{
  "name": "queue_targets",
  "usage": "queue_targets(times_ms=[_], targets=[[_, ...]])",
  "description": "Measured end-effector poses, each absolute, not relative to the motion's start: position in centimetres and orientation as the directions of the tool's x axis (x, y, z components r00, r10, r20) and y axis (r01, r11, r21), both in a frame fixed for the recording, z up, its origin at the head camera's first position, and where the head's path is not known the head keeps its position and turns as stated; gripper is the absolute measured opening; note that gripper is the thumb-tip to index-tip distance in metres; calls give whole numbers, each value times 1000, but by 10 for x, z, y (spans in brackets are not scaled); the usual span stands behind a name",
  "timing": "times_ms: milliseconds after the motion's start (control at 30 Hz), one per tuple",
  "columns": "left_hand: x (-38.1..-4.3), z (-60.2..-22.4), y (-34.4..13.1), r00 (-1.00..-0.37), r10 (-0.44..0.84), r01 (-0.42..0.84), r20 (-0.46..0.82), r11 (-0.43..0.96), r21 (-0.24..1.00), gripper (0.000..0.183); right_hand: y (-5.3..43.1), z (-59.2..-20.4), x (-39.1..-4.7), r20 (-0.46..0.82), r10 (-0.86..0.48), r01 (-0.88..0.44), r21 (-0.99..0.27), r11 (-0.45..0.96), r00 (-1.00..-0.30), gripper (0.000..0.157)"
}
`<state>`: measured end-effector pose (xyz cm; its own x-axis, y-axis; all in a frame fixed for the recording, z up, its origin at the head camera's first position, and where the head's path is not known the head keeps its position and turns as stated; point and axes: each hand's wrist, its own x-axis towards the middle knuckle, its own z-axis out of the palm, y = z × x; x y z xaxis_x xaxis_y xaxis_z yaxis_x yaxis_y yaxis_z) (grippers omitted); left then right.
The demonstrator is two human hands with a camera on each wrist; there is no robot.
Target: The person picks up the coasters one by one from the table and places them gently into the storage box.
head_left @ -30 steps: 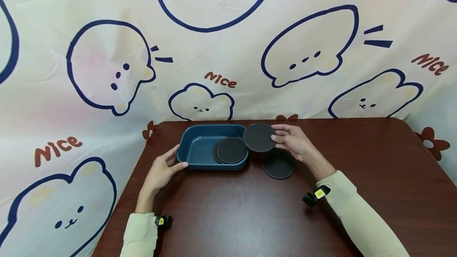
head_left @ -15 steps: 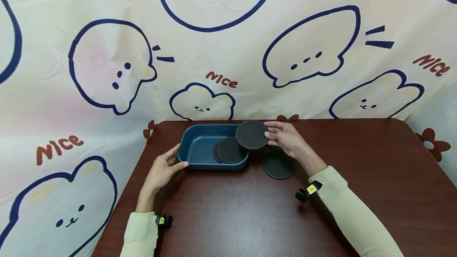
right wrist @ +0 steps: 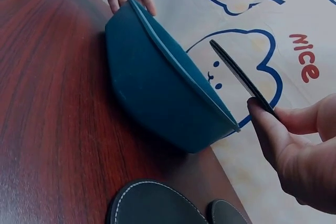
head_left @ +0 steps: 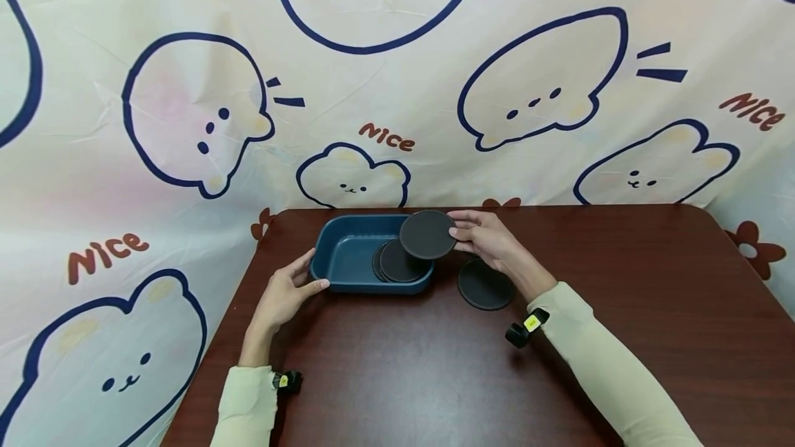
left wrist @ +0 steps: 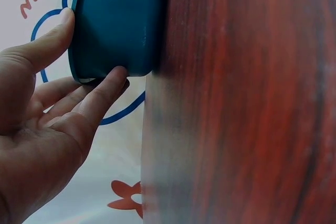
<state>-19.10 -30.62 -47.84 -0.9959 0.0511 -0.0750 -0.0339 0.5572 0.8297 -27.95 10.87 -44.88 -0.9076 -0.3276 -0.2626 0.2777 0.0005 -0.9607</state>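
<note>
My left hand holds the left end of a blue rectangular basin; its thumb lies at the rim and its fingers touch the end wall in the left wrist view. Between thumb and fingers my right hand pinches a round black coaster. That coaster hangs tilted over the basin's right end, apart from the rim in the right wrist view. Beneath it, overlapping black coasters lie inside the basin on the right side. Another coaster, edged with white stitching, lies on the table below my right hand.
The dark brown wooden table ends at a cloth backdrop printed with cartoon bears. In the right wrist view a further stitched black piece shows partly beside the coaster on the table.
My right hand has moved left with the coaster, from beside the basin's right rim to over its right end. The left hand and basin have stayed in place.
</note>
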Motion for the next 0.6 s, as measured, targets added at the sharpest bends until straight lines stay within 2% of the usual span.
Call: queue_targets(times_ms=[600], targets=[[-191, -477, -304, -997, 42, -33, -69, 571, 820, 80, 82, -450, -282, -256, -355, 283, -959, -26, -899, 51]])
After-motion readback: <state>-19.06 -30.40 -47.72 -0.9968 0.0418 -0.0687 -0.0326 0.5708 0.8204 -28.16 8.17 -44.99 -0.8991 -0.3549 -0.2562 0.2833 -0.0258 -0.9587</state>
